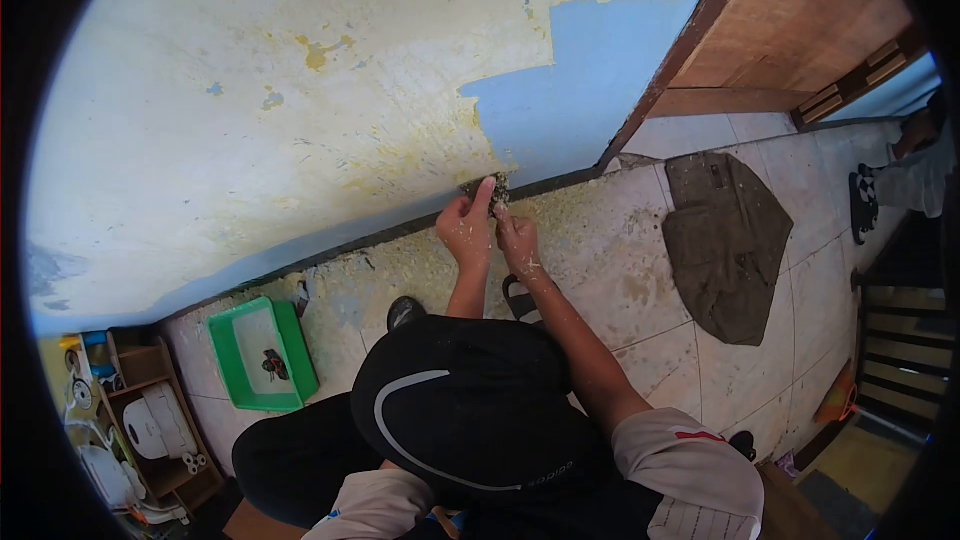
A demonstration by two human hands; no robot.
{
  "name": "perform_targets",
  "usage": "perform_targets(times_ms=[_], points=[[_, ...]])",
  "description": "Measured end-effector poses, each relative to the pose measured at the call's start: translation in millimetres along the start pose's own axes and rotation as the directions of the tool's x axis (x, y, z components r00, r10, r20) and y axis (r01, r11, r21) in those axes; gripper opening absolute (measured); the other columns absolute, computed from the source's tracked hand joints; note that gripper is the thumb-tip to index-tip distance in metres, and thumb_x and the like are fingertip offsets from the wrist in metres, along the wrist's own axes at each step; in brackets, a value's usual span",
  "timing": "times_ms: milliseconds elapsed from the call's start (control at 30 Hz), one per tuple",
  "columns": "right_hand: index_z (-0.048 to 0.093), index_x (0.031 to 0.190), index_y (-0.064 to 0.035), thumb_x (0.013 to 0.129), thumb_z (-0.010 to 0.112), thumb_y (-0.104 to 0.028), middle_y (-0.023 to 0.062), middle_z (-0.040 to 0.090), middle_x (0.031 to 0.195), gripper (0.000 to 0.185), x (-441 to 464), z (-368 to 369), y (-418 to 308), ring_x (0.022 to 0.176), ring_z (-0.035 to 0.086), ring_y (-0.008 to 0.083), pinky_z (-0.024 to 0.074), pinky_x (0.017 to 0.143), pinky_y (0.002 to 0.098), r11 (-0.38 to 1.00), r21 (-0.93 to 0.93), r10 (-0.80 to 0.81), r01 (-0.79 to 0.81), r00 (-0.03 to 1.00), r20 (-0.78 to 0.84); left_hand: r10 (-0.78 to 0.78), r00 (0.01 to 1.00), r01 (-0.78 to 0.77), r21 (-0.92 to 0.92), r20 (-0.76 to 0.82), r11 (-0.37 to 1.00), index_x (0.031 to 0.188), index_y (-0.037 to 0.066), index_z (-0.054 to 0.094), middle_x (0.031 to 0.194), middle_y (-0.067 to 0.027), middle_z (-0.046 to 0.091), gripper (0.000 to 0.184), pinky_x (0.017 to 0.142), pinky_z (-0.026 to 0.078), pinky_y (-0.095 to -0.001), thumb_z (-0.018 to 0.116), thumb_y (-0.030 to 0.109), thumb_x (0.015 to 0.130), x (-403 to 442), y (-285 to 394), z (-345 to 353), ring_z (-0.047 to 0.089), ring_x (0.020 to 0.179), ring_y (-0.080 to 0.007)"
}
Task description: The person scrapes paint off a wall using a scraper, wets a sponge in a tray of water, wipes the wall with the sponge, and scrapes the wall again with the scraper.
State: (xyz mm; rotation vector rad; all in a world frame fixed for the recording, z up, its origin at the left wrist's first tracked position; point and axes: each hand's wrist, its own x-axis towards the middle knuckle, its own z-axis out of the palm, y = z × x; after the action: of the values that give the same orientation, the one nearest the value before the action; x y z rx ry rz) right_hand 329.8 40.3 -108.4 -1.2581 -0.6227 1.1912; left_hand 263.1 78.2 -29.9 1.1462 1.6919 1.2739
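Low on the wall (350, 120), both of my hands hold a small dark tool (501, 190) that looks like a scraper, flecked with pale paint chips. My left hand (466, 232) grips it with the thumb stretched along its face; its blade edge is hard to make out. From the right, the closed fingers of my right hand (517, 243) pinch its lower end. Around the tool the wall shows patchy cream and yellow, with a smooth blue area (600, 75) above and to the right. Paint flakes stick to my hands and forearms.
Scraped flakes litter the tiled floor (640, 340) along the wall. A green tray (310, 365) with a small dark object stands at left, near a wooden shelf (150, 380). A brown cloth (725, 250) lies at right, before a wooden door (790, 20). Another person's foot (865, 202) shows far right.
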Motion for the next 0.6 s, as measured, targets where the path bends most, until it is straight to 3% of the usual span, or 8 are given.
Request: perform_targets(times_ms=[67,133,600], points=[[0.045,0.049,-0.0092,0.098,0.062,-0.041,-0.0042,0.041,0.049,0.061,2,-6,0,0.046,0.035,0.0064,0.0267,0.043,0.0298,0.995,-0.083,0.052,-0.055,0.998,-0.037,-0.042,0.999,0.042,0.03,-0.007,0.999,0.058,0.0,0.06,0.054,-0.0002,0.054,0.045,0.048,0.04,-0.0247,0.083,0.03,0.082,4,-3,9,0.046,0.049,-0.0063],[0.045,0.049,-0.0092,0.098,0.063,-0.042,-0.0042,0.041,0.048,0.061,-6,-5,-2,0.045,0.035,0.0062,0.0267,0.042,0.0298,0.997,-0.051,0.063,-0.065,0.997,-0.033,-0.051,0.998,0.049,-0.063,-0.042,0.997,0.055,0.001,0.057,0.051,0.0003,0.051,0.047,0.047,0.037,-0.025,0.084,0.031,0.081,-2,2,8,0.043,0.048,-0.0067],[0.048,0.051,-0.0059,0.098,0.063,-0.04,-0.0034,0.044,0.05,0.06,-9,-7,-10,0.048,0.037,0.0061,0.0282,0.044,0.0296,0.997,-0.068,0.042,-0.045,0.998,-0.04,-0.113,0.991,0.104,-0.12,-0.067,0.987,0.058,0.001,0.061,0.051,0.0021,0.052,0.043,0.047,0.032,-0.0238,0.085,0.029,0.079,-9,11,8,0.039,0.047,-0.0046]])
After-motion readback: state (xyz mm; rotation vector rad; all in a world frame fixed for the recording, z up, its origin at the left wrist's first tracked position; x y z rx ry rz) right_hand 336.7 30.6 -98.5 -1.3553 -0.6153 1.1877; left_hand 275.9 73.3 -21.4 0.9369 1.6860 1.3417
